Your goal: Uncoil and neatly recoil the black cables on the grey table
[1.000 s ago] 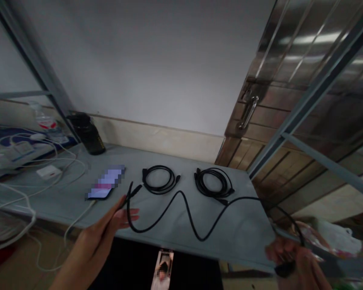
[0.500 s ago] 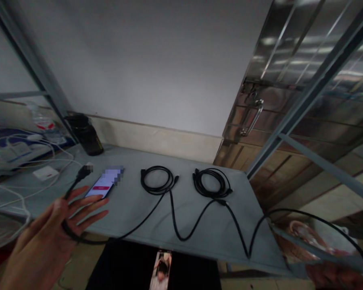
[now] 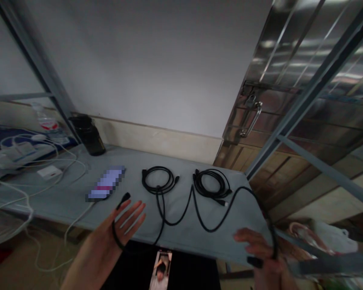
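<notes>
A loose black cable (image 3: 207, 229) runs in bends across the grey table between my hands. My left hand (image 3: 111, 237) grips one end near its connector (image 3: 125, 196), between thumb and palm, with the other fingers stretched out. Near the right front edge my right hand (image 3: 266, 253) holds the other end, and a black plug (image 3: 254, 262) shows at its fingers. Two coiled black cables lie on the table: the left coil (image 3: 171, 183) and the right coil (image 3: 199, 186). The loose cable passes over the table in front of them and partly touches the left coil.
A lit phone (image 3: 107, 183) lies left of the coils, and another phone (image 3: 161, 270) rests at my lap. A dark bottle (image 3: 89, 137), white charger (image 3: 49, 172), tangled white cords and a water bottle (image 3: 48, 123) are at left. Metal frame posts (image 3: 317, 88) flank the table (image 3: 133, 155).
My left hand has moved right with its cable end, away from the phone. My right hand has come inward from the right edge, and the cable's bends have shifted.
</notes>
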Available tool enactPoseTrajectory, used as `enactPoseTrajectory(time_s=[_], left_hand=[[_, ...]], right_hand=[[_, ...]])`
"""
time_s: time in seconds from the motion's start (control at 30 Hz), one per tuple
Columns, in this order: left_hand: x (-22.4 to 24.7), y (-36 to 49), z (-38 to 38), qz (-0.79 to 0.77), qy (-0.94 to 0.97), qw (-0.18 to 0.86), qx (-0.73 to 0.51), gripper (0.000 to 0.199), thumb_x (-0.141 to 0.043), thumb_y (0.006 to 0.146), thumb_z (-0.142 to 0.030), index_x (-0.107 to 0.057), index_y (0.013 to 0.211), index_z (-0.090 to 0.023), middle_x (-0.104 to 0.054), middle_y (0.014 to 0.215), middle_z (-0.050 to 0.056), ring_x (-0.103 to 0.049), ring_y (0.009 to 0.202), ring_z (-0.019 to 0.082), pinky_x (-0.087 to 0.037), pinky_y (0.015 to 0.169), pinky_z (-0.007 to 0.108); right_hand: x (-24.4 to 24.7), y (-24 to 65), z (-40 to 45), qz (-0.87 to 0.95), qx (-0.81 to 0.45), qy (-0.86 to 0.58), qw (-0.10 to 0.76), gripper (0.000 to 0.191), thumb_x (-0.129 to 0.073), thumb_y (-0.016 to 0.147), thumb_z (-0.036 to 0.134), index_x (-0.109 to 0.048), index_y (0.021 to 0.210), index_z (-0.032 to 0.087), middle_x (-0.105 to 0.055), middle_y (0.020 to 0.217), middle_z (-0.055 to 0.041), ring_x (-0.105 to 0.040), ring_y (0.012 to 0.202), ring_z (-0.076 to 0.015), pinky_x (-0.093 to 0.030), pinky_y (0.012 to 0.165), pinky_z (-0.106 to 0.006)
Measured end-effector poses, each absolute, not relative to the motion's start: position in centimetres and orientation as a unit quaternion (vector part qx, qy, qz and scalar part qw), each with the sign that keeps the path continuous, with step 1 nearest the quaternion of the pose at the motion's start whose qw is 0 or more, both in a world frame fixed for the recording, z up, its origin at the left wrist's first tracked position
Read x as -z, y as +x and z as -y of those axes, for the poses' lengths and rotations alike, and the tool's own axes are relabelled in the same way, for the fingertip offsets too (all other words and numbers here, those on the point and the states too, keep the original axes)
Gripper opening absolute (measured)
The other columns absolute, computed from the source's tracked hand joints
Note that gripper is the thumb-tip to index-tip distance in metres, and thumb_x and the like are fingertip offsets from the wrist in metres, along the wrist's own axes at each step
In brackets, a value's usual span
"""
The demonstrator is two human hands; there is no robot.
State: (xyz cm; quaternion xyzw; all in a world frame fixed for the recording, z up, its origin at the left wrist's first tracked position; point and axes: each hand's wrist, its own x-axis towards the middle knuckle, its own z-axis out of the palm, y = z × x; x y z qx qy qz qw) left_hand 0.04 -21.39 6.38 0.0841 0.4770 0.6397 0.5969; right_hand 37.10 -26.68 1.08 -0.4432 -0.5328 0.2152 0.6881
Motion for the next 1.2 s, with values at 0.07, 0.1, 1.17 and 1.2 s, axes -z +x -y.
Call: enactPoseTrajectory(time_s=[0.07, 0.1, 1.17, 1.2], left_hand=[[-6.2, 1.4, 21.6, -0.453, 0.067, 0.656, -0.600, 0.033, -0.059, 0.104, -0.019, -0.075, 0.131, -0.011, -0.079, 0.142, 0.024, -0.077, 0.134, 0.037, -0.068, 0.109, 0.049], [-6.2, 2.1, 21.7, -0.438, 0.058, 0.685, -0.579, 0.032, -0.056, 0.106, -0.020, -0.076, 0.129, -0.011, -0.079, 0.142, 0.024, -0.076, 0.136, 0.036, -0.067, 0.112, 0.047], [-2.9, -0.3, 4.7, -0.520, 0.540, 0.350, -0.562, 0.040, -0.077, 0.095, -0.058, -0.072, 0.102, -0.019, -0.062, 0.078, 0.001, -0.060, 0.077, 0.022, -0.053, 0.076, 0.034], [-1.9, -0.8, 3.9, -0.542, 0.546, 0.311, -0.558, 0.040, -0.077, 0.094, -0.057, -0.072, 0.107, -0.019, -0.066, 0.084, 0.003, -0.063, 0.084, 0.025, -0.055, 0.083, 0.037]], right_hand=[[-2.5, 33.3, 26.6, 0.627, -0.212, -0.397, 0.636, 0.044, -0.047, 0.117, 0.056, -0.079, 0.100, 0.031, -0.084, 0.105, -0.0105, -0.080, 0.107, -0.0314, -0.066, 0.089, -0.046], [-3.2, 31.4, 26.5, 0.668, -0.215, -0.378, 0.604, 0.043, -0.043, 0.119, 0.052, -0.078, 0.104, 0.032, -0.084, 0.112, -0.0088, -0.080, 0.110, -0.0292, -0.066, 0.090, -0.043], [0.1, 18.2, 5.9, 0.890, -0.014, -0.399, 0.222, 0.009, -0.066, 0.109, 0.013, -0.064, 0.118, 0.015, -0.078, 0.108, -0.0142, -0.074, 0.106, -0.0301, -0.052, 0.103, -0.045], [0.6, 18.0, 5.2, 0.888, -0.013, -0.402, 0.222, 0.012, -0.067, 0.107, 0.012, -0.064, 0.118, 0.016, -0.078, 0.108, -0.0135, -0.073, 0.108, -0.0297, -0.051, 0.105, -0.045]])
